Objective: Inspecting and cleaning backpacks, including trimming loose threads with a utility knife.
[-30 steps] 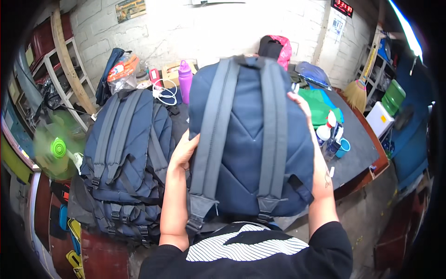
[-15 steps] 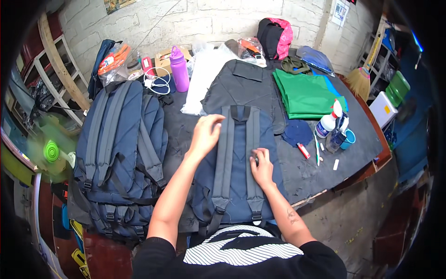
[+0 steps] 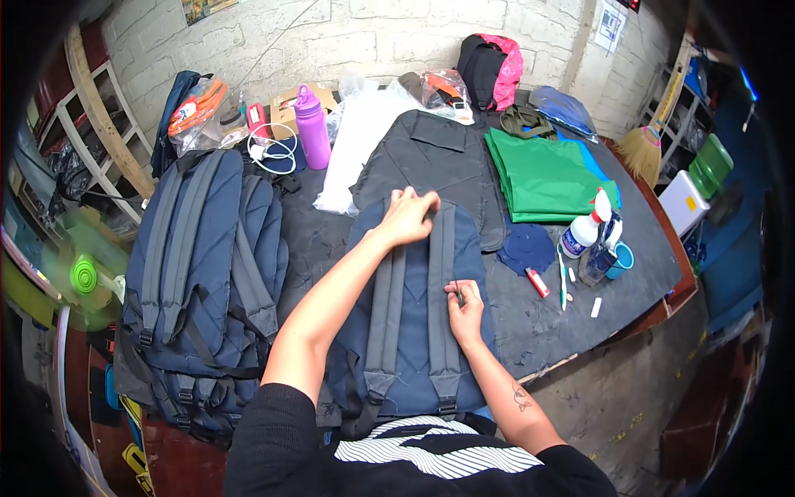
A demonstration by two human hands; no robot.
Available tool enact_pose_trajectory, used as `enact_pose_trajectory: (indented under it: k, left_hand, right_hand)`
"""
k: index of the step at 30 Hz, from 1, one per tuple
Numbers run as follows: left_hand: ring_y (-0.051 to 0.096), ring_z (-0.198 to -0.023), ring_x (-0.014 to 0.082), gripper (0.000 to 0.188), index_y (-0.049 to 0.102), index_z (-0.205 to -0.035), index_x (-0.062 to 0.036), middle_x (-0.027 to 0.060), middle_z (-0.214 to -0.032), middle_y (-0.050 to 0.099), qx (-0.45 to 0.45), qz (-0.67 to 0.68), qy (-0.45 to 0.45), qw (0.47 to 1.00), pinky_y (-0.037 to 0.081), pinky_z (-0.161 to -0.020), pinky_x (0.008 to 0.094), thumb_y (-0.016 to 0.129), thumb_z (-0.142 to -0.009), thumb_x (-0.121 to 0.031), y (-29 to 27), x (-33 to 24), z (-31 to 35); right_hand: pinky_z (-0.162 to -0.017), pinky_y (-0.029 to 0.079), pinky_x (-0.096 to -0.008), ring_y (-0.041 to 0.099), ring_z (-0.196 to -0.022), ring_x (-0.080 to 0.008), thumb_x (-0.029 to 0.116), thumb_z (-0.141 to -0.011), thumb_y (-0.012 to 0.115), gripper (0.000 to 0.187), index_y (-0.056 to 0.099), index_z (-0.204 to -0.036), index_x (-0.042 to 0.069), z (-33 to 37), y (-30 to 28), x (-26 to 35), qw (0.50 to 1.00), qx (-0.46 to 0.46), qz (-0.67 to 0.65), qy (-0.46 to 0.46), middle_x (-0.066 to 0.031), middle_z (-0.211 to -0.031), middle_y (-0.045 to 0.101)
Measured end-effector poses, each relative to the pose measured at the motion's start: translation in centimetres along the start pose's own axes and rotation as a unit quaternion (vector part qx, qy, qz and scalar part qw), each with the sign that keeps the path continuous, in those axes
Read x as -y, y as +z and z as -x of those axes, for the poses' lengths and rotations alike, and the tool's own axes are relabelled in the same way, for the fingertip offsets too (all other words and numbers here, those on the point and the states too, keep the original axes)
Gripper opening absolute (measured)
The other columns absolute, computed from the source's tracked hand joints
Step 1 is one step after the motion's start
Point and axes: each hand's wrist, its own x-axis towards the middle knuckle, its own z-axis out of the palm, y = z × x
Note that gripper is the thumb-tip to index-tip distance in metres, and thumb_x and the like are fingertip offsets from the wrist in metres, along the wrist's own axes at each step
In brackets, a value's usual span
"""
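Observation:
A navy backpack (image 3: 416, 331) lies in front of me with its two grey padded shoulder straps (image 3: 445, 290) facing up. My left hand (image 3: 406, 219) is at its top end, over the place where the straps meet, with fingers curled and pressed together. What those fingers pinch is hidden. Beside the right-hand strap, my right hand (image 3: 466, 313) is closed around a small dark object, too little of which shows to name. Under the backpack's top edge lies a flat black fabric piece (image 3: 414, 161).
More navy backpacks (image 3: 186, 248) are stacked at the left. Behind stand a purple bottle (image 3: 312, 132) and white plastic sheeting (image 3: 356, 141). To the right are folded green fabric (image 3: 542, 178), a spray bottle (image 3: 580, 234), a blue cup (image 3: 621, 255) and a toothbrush (image 3: 562, 277). A fan (image 3: 84, 274) spins at far left.
My left hand has moved right, from beside the backpack's top onto it, and its fingers have curled in. My right hand has shifted slightly down. The whole view has shifted a little.

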Motion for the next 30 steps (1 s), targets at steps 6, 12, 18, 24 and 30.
enact_pose_trajectory:
  k: [6, 12, 18, 24, 30]
  left_hand:
    - [0.054, -0.084, 0.0325, 0.016, 0.055, -0.086, -0.0051, 0.0100, -0.085, 0.052, -0.321, 0.036, -0.017, 0.946, 0.045, -0.073, 0.0410, 0.061, -0.073, 0.002, -0.9, 0.7, -2.1]
    - [0.060, -0.080, 0.0356, 0.008, 0.062, -0.077, -0.0036, 0.0178, -0.081, 0.062, -0.090, -0.019, -0.037, 0.995, 0.049, -0.073, 0.0455, 0.057, -0.071, -0.004, 4.1, 1.2, 0.4]
    - [0.061, -0.075, 0.0350, 0.008, 0.061, -0.082, -0.0042, 0.0153, -0.075, 0.063, -0.091, -0.007, -0.044, 0.995, 0.045, -0.077, 0.0429, 0.064, -0.077, -0.011, 3.3, 0.1, 0.6]
    - [0.063, -0.083, 0.0309, 0.009, 0.066, -0.082, -0.0008, 0.0140, -0.084, 0.063, -0.122, 0.105, 0.020, 0.987, 0.049, -0.072, 0.0390, 0.059, -0.077, -0.001, 3.1, 1.4, -6.2]
    - [0.066, -0.079, 0.0309, 0.012, 0.069, -0.083, -0.0029, 0.0155, -0.081, 0.067, -0.057, 0.157, -0.065, 0.984, 0.050, -0.071, 0.0380, 0.060, -0.075, -0.004, 8.5, 3.8, -7.7]
  right_hand:
    - [-0.072, 0.046, -0.0277, 0.059, -0.082, -0.0203, -0.006, -0.080, 0.055, 0.010, 0.062, -0.086, -0.002, -0.1, 0.0, 0.6, 0.999, 0.018, -0.010, 0.027, -0.0100, -0.092, 0.058]
    - [-0.070, 0.047, -0.0298, 0.060, -0.080, -0.0238, -0.006, -0.079, 0.054, 0.012, 0.062, -0.085, -0.002, -0.2, -0.1, 0.5, 0.999, 0.011, -0.013, 0.037, -0.0111, -0.092, 0.057]
    - [-0.072, 0.046, -0.0275, 0.060, -0.083, -0.0205, -0.007, -0.079, 0.055, 0.011, 0.063, -0.084, -0.002, -0.4, -0.1, 0.2, 0.999, 0.014, -0.001, 0.046, -0.0097, -0.091, 0.057]
    - [-0.069, 0.048, -0.0296, 0.061, -0.078, -0.0235, -0.007, -0.079, 0.053, 0.011, 0.062, -0.085, -0.003, -0.5, 0.0, 0.4, 1.000, 0.008, -0.008, 0.024, -0.0118, -0.092, 0.056]
    - [-0.071, 0.049, -0.0296, 0.062, -0.084, -0.0221, -0.005, -0.079, 0.057, 0.013, 0.060, -0.092, -0.003, -0.2, 0.0, 0.6, 0.997, 0.016, -0.035, 0.061, -0.0102, -0.095, 0.057]
